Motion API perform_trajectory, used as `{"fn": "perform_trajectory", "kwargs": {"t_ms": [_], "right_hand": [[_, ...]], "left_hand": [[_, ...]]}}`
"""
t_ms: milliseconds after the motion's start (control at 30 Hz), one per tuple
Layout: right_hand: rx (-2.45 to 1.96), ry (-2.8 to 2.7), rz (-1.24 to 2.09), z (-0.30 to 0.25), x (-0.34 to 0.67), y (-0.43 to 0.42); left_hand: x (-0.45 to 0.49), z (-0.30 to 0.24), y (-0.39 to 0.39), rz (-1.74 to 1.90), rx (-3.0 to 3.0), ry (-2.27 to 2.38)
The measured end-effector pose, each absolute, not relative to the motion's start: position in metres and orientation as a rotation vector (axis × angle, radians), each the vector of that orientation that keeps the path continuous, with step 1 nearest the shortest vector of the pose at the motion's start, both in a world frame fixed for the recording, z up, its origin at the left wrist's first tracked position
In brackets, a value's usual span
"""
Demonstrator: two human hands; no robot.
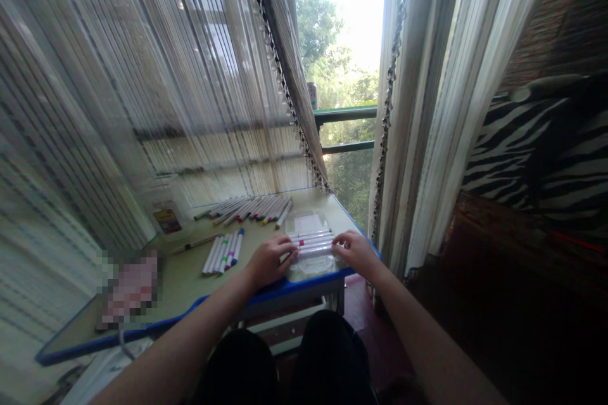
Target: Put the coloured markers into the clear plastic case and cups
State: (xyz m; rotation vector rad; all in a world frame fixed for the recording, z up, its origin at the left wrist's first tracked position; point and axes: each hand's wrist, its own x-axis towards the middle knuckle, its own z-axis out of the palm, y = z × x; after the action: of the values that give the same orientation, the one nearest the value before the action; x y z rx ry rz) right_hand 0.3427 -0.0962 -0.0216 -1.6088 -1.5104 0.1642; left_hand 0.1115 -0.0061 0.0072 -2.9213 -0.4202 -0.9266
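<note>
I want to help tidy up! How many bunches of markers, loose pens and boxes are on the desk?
Marker bunches: 3 (back row, small bunch, bunch in the case)
Loose pen: 1
Clear case: 1
Labelled clear tub: 1
Total: 6
</note>
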Motion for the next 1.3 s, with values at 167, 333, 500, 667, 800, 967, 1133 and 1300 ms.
{"fn": "perform_trajectory", "kwargs": {"t_ms": [167, 333, 500, 667, 800, 967, 1133, 1300], "right_hand": [[-1.572, -1.478, 0.202, -0.024, 0.344, -0.096], [-1.529, -1.439, 0.229, -0.023, 0.346, -0.101], [-1.393, -1.465, 0.109, 0.002, 0.311, -0.114], [-1.210, -1.501, 0.236, 0.023, 0.215, -0.116], [-1.246, -1.601, 0.263, 0.009, 0.148, -0.089], [-1.385, -1.762, 0.182, -0.017, 0.129, -0.050], [-1.462, -1.904, 0.139, -0.026, 0.133, -0.038], [-1.626, -1.754, 0.147, -0.026, 0.133, -0.038]], "left_hand": [[0.110, 0.003, -0.005, -1.007, -2.894, -0.483], [0.107, 0.007, 0.000, -1.121, -2.838, -0.564], [0.084, 0.044, 0.027, -1.227, -2.858, -0.811], [0.050, 0.073, 0.065, -1.137, -2.895, -1.098], [0.038, 0.066, 0.077, -0.968, -2.834, -1.328], [0.031, 0.044, 0.077, -0.709, -2.762, -1.450], [0.024, 0.027, 0.085, -0.555, -2.808, -1.474], [0.025, 0.020, 0.090, -0.412, -2.868, -1.458]]}}
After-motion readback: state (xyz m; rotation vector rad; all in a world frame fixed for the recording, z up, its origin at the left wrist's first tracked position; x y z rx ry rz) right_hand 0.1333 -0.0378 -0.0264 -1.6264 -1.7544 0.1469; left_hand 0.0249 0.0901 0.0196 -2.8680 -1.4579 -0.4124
